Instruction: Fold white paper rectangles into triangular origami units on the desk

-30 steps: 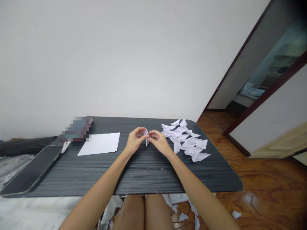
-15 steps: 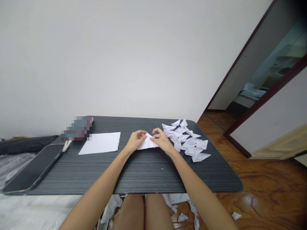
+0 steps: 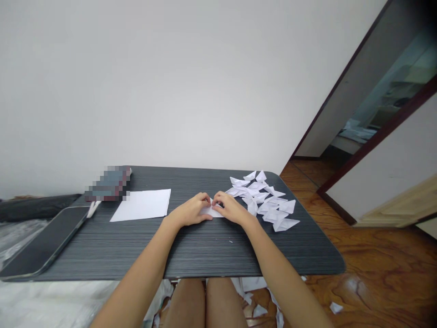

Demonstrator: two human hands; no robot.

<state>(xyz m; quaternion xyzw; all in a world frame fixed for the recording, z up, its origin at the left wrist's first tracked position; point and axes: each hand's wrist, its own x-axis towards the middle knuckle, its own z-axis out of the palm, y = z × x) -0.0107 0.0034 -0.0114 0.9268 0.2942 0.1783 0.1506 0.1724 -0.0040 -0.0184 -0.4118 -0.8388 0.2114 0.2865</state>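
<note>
A small folded sheet of white paper (image 3: pixel 215 212) lies on the dark table between my hands, much of it covered by fingers. My left hand (image 3: pixel 195 209) is closed on its left side, thumb low and fingers bent over the top. On the right, my right hand (image 3: pixel 229 207) pinches the paper close to its middle. The fingertips of both hands nearly meet there. Just beyond my right hand lies a group of several folded white paper boats (image 3: pixel 269 200). To the left of my left hand is a stack of flat white paper (image 3: pixel 141 205).
A blurred-out device (image 3: pixel 109 183) sits at the table's back left, with a phone-like dark slab (image 3: pixel 48 243) along the left edge. The striped black table (image 3: pixel 218 262) meets a white wall (image 3: pixel 191 82). Paper scraps (image 3: pixel 260 311) litter the wooden floor below.
Both hands have moved slightly down and closer together over the paper. Its raised peak is now hidden by the fingers, and the paper appears flatter.
</note>
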